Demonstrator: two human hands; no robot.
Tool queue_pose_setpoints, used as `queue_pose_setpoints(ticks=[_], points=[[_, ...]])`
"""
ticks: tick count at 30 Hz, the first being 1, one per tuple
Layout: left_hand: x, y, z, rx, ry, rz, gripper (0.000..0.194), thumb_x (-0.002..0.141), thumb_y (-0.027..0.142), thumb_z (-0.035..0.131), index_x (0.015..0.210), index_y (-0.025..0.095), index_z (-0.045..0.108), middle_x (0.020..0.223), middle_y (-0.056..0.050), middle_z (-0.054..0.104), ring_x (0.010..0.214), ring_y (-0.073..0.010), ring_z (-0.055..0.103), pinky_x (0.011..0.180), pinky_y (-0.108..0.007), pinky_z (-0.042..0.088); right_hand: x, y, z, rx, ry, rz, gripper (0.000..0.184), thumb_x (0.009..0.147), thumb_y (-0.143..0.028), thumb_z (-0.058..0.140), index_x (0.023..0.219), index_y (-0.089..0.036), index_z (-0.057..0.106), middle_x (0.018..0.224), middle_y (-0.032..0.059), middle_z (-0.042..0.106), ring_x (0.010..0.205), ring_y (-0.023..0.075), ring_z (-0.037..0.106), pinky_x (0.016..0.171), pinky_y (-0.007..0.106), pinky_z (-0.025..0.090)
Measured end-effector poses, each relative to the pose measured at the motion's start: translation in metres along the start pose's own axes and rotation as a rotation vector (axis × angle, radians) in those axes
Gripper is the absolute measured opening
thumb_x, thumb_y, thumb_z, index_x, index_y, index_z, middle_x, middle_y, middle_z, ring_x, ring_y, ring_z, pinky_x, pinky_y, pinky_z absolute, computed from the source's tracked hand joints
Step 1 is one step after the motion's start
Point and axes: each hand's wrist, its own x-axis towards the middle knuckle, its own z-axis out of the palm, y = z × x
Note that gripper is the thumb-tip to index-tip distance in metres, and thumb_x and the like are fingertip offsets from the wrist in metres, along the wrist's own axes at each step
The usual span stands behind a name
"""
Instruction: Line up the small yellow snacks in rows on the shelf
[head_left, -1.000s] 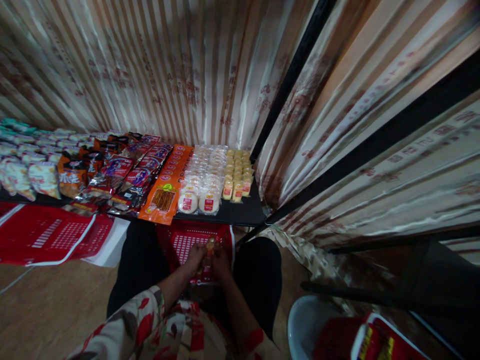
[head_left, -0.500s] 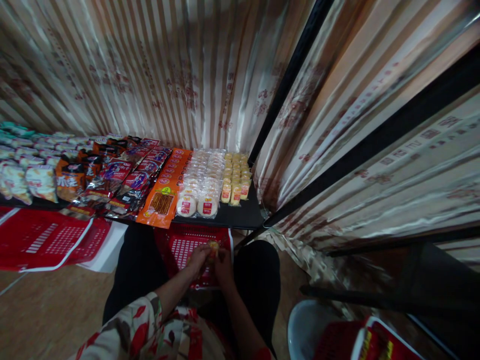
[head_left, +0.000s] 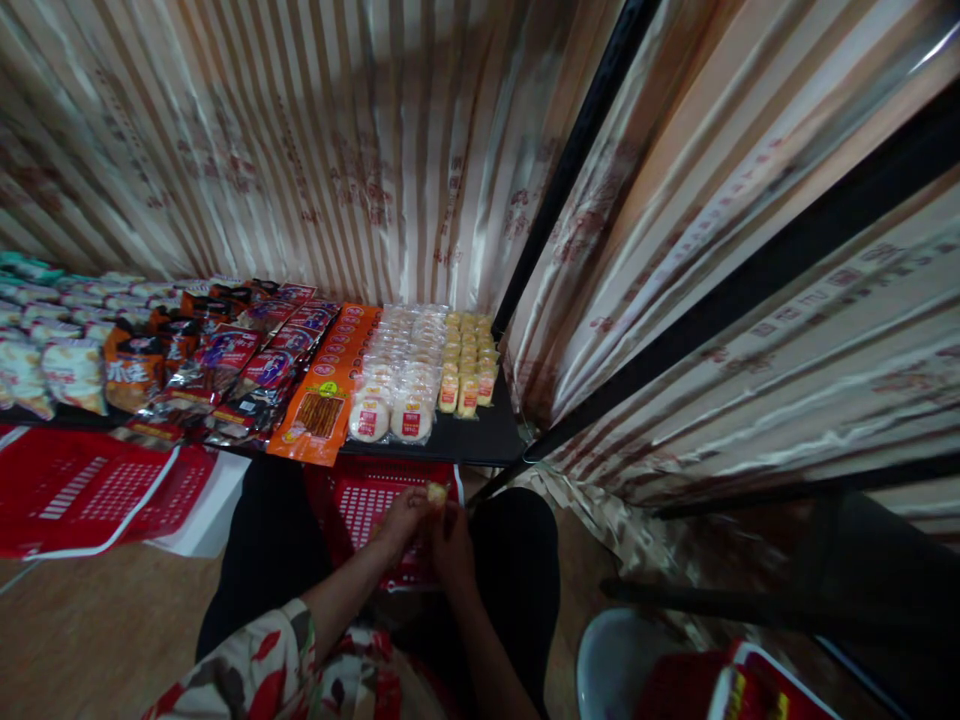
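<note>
Striped curtains (head_left: 300, 150) hang behind the black bench (head_left: 484, 440). A small yellow snack (head_left: 436, 493) is pinched in the nearly closed left hand (head_left: 407, 514); just beside, the right hand (head_left: 452, 540) has curled fingers, grip unclear. Below sits a red basket (head_left: 364, 505).

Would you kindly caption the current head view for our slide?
Two bare hands hold a small yellow packet above a red plastic basket.

The fingers (head_left: 420, 497) are too dark and blurred to tell apart. The white tub (head_left: 611, 660) and left-hand packets (head_left: 26, 372) are cut off by the edges; knees partly hide the red basket (head_left: 364, 510).
</note>
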Motion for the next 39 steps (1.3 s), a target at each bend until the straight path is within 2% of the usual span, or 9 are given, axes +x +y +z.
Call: queue_pose_setpoints(ticks=[5, 12, 19, 26, 30, 35, 39], points=[[-0.001, 0.003, 0.004, -0.071, -0.078, 0.042, 0.034, 0.058, 0.034, 0.072, 0.082, 0.018, 0.055, 0.065, 0.002, 0.061, 0.058, -0.0127, 0.059, 0.053, -0.021, 0.042, -0.005, -0.009, -0.008, -0.005, -0.008, -0.004, 0.041, 0.077, -0.042, 0.043, 0.110, -0.018, 0.043, 0.111, 0.0141, 0.061, 0.101, 0.0226, 0.060, 0.082, 0.032, 0.047], [-0.006, 0.014, 0.012, -0.145, -0.177, 0.106, 0.039, 0.056, 0.033, 0.074, 0.084, 0.017, 0.052, 0.069, 0.001, 0.061, 0.060, -0.0116, 0.059, 0.057, -0.022, 0.044, -0.010, -0.028, -0.019, -0.014, 0.032, -0.003, 0.045, 0.075, -0.046, 0.049, 0.110, -0.018, 0.044, 0.109, 0.0133, 0.062, 0.094, 0.0233, 0.064, 0.077, 0.031, 0.048], [-0.008, 0.029, 0.023, -0.076, -0.141, 0.178, 0.035, 0.056, 0.028, 0.073, 0.081, 0.018, 0.052, 0.068, 0.002, 0.059, 0.062, -0.0105, 0.057, 0.059, -0.021, 0.044, -0.009, -0.035, -0.025, -0.074, 0.041, 0.030, 0.050, 0.076, -0.048, 0.048, 0.117, -0.020, 0.041, 0.111, 0.0127, 0.062, 0.095, 0.0251, 0.063, 0.077, 0.033, 0.047], [-0.008, 0.043, 0.032, 0.034, -0.184, 0.356, 0.017, 0.063, 0.015, 0.063, 0.077, 0.016, 0.053, 0.069, 0.002, 0.054, 0.060, -0.0066, 0.049, 0.059, -0.017, 0.041, -0.004, -0.039, -0.031, -0.031, 0.081, -0.027, 0.046, 0.079, -0.046, 0.044, 0.118, -0.022, 0.037, 0.115, 0.0104, 0.060, 0.100, 0.0221, 0.061, 0.079, 0.031, 0.047], [-0.014, 0.055, 0.039, 0.075, -0.176, 0.396, 0.014, 0.066, 0.013, 0.059, 0.078, 0.016, 0.053, 0.068, 0.003, 0.051, 0.058, -0.0057, 0.046, 0.057, -0.016, 0.039, 0.003, -0.043, -0.035, 0.008, 0.104, -0.101, 0.045, 0.079, -0.046, 0.045, 0.116, -0.022, 0.039, 0.111, 0.0102, 0.062, 0.095, 0.0218, 0.062, 0.079, 0.032, 0.048], [-0.008, 0.063, 0.047, 0.164, -0.113, 0.453, 0.014, 0.067, 0.012, 0.057, 0.080, 0.017, 0.054, 0.073, 0.001, 0.057, 0.064, -0.0081, 0.051, 0.062, -0.018, 0.042, 0.017, -0.046, -0.038, 0.031, 0.138, -0.216, 0.044, 0.077, -0.042, 0.048, 0.113, -0.019, 0.041, 0.111, 0.0129, 0.059, 0.099, 0.0218, 0.060, 0.086, 0.035, 0.047], [-0.003, 0.071, 0.053, 0.226, -0.085, 0.480, 0.015, 0.068, 0.011, 0.056, 0.081, 0.018, 0.055, 0.074, 0.001, 0.058, 0.064, -0.0086, 0.052, 0.063, -0.018, 0.043, 0.025, -0.052, -0.042, -0.031, 0.199, -0.256, 0.042, 0.076, -0.041, 0.049, 0.110, -0.016, 0.045, 0.106, 0.0137, 0.057, 0.094, 0.0215, 0.059, 0.081, 0.034, 0.049]])
